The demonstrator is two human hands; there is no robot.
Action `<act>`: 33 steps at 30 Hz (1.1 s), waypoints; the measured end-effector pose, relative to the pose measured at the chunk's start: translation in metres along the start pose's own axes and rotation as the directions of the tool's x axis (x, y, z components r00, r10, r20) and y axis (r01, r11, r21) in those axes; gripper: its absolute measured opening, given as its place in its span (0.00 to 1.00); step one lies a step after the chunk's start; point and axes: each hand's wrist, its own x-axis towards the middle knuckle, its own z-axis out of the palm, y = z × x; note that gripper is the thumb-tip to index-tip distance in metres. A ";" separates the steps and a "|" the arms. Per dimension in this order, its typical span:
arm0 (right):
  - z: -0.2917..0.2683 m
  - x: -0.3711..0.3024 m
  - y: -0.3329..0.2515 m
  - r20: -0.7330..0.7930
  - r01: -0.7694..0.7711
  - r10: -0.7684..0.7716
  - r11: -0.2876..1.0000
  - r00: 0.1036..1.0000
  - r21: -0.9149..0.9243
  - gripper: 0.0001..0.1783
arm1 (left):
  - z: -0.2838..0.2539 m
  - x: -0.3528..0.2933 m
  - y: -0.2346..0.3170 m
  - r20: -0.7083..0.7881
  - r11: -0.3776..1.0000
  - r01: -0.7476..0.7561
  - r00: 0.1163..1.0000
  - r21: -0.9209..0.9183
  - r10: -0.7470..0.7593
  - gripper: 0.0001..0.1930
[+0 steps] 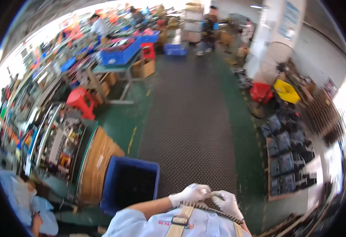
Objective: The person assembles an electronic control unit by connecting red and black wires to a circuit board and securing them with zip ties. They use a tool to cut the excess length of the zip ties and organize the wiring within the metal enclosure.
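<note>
Directly below, a blue bin [129, 185] stands on the green floor [121, 122] just left of the gloved hands. Left hand [190, 193] and right hand [227, 202], grips pressed together, pinch a braided strap [216, 212] at chest height.

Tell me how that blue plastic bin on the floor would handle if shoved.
The blue bin looks like rigid plastic, so probably stiff. Its broad, boxy base makes tipping unlikely. On the ridged dark floor mat it would probably drag rather than glide; its contents are too dark to judge weight.
</note>
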 end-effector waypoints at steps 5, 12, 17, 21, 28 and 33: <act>-0.045 0.145 0.037 -0.095 -0.049 0.065 0.985 0.993 0.163 0.06 | -0.085 0.091 -0.013 -0.134 0.958 0.050 0.991 0.284 -0.012 0.14; -0.018 0.418 0.008 0.165 0.087 -0.133 0.962 0.977 0.260 0.05 | -0.244 0.099 -0.100 -0.702 0.785 0.557 0.673 0.271 -0.235 0.11; 0.047 0.592 -0.077 0.533 0.140 -0.260 0.956 0.805 0.256 0.05 | -0.316 0.086 -0.132 -0.877 0.713 0.700 0.322 -0.033 -0.356 0.12; 0.145 0.697 -0.126 0.680 0.311 -0.463 0.886 0.569 0.343 0.07 | -0.372 0.086 -0.181 -0.899 0.701 0.656 0.076 -0.281 -0.431 0.13; 0.298 0.814 -0.262 0.713 0.520 -0.598 0.767 0.367 0.375 0.09 | -0.592 0.055 -0.231 -0.948 0.642 0.726 -0.045 -0.247 -0.314 0.13; 0.382 0.921 -0.344 0.672 0.513 -0.623 0.760 0.400 0.398 0.08 | -0.782 0.028 -0.182 -0.988 0.781 0.606 -0.077 -0.154 -0.135 0.13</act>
